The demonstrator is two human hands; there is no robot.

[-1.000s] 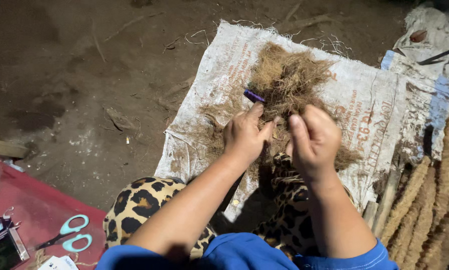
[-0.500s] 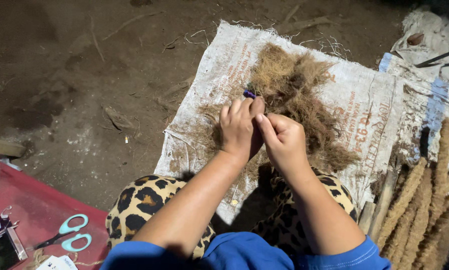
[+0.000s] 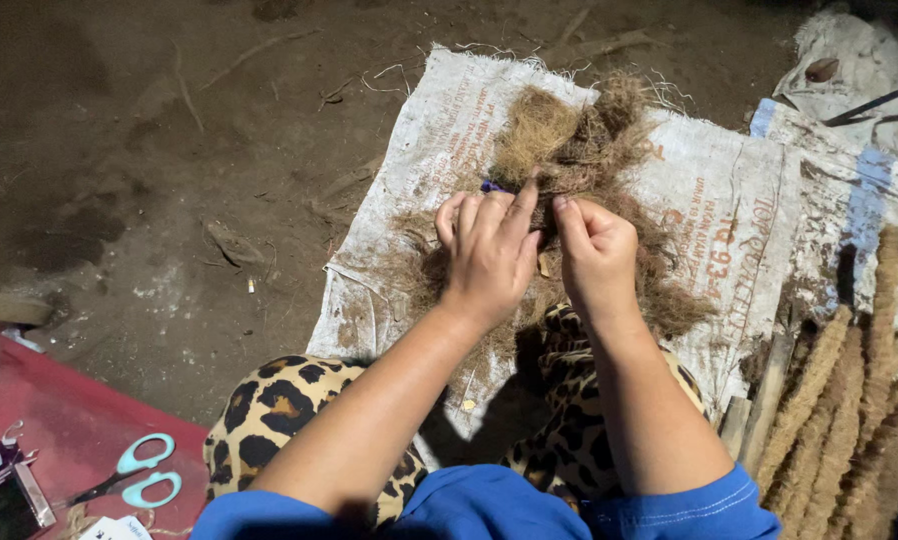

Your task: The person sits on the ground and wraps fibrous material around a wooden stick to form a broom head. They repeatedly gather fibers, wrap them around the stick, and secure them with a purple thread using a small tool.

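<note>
Bare, dark earth (image 3: pixel 169 180) fills the upper left and centre left of the frame, strewn with twigs and small scraps. Over it, from the upper centre to the right edge, lies a white woven sack (image 3: pixel 389 270) spread flat as a mat, its edges frayed and its face dusted with loose fibre; a second, dirtier sack (image 3: pixel 869 110) overlaps it in the upper right corner. In the lower left corner sits a red surface (image 3: pixel 59 430) carrying a pair of scissors with light blue handles (image 3: pixel 134 478) and, at the very edge, a dark flat object too cut off to identify. Along the right edge stands a row of thick twisted fibre ropes (image 3: pixel 829 400), leaning upward side by side, with a pale wooden stick (image 3: pixel 769 390) beside them. Leopard-print fabric (image 3: pixel 269 410) covers the person's knees at the bottom centre, and blue sleeves (image 3: pixel 489 510) close the bottom edge. On the first sack, in the upper centre, rests a tangled heap of brown coconut-like fibre (image 3: pixel 579 140). The left hand (image 3: pixel 489 255) and right hand (image 3: pixel 597 255) are close together over the near side of that heap, fingertips almost meeting, both pinched onto a tuft of the fibre between them. A small purple object (image 3: pixel 493 186) peeks out just above the left hand's fingers, touching the fibre; what it is cannot be told.
</note>
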